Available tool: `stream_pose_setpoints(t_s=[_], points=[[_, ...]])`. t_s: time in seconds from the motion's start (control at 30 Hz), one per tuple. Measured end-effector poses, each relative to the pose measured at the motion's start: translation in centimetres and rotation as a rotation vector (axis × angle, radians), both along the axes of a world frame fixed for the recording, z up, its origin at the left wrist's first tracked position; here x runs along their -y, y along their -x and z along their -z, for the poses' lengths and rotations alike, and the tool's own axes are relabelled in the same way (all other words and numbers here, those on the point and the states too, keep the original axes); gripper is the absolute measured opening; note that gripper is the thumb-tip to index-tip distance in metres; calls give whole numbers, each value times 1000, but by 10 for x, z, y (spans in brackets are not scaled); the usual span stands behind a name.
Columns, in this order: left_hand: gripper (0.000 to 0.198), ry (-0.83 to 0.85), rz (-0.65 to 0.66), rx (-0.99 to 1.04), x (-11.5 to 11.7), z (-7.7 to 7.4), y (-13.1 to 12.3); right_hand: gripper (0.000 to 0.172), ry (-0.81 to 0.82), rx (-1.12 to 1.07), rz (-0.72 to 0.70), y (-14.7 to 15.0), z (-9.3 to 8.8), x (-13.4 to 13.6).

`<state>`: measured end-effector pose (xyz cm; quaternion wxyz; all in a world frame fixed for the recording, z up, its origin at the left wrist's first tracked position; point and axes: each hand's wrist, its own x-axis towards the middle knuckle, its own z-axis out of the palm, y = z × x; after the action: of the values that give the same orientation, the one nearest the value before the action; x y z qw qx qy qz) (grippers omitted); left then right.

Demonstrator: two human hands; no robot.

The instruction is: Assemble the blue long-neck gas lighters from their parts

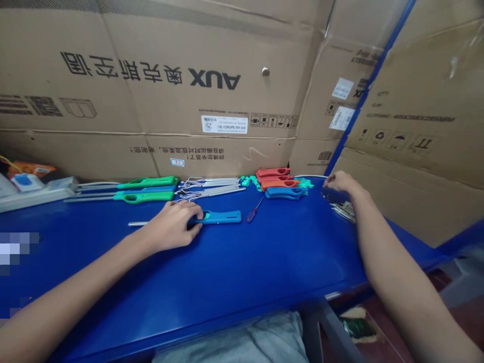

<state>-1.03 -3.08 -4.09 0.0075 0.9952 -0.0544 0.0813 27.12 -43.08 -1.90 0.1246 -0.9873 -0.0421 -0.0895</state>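
Observation:
My left hand (171, 226) rests on the blue table (234, 272), its fingers closed around a blue long-nosed lighter (219, 217) whose metal tube sticks out to the left. My right hand (340, 182) reaches to the table's far right corner, fingers pinched together near a small pile of metal parts (345, 210); what it pinches is too small to name. A small screwdriver (254, 210) with a purple handle lies just right of the lighter.
At the table's back edge lie green and blue lighters (145, 189), a bundle of metal tubes (212, 187), red, orange and blue lighter bodies (279, 182) and small green pieces (249, 180). Cardboard boxes (212, 85) wall off the back and right. White boxes (34, 189) sit at far left.

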Motion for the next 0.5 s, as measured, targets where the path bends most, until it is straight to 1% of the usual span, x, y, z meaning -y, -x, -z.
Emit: stream_pose_setpoints(t_s=[0.07,0.23,0.4,0.5], points=[[24,-2,7,-5,2,-2,1,6,14,-52,27,-5,5,-3],[25,-23,17,-18,5,-7,2,3,38,-149,61,-10,15,-10],[25,-60,25,-21,8,-12,5,9,26,-140,40,-11,23,-10],[25,-59,30,-7,8,-12,6,11,-4,-112,26,-9,24,-10]])
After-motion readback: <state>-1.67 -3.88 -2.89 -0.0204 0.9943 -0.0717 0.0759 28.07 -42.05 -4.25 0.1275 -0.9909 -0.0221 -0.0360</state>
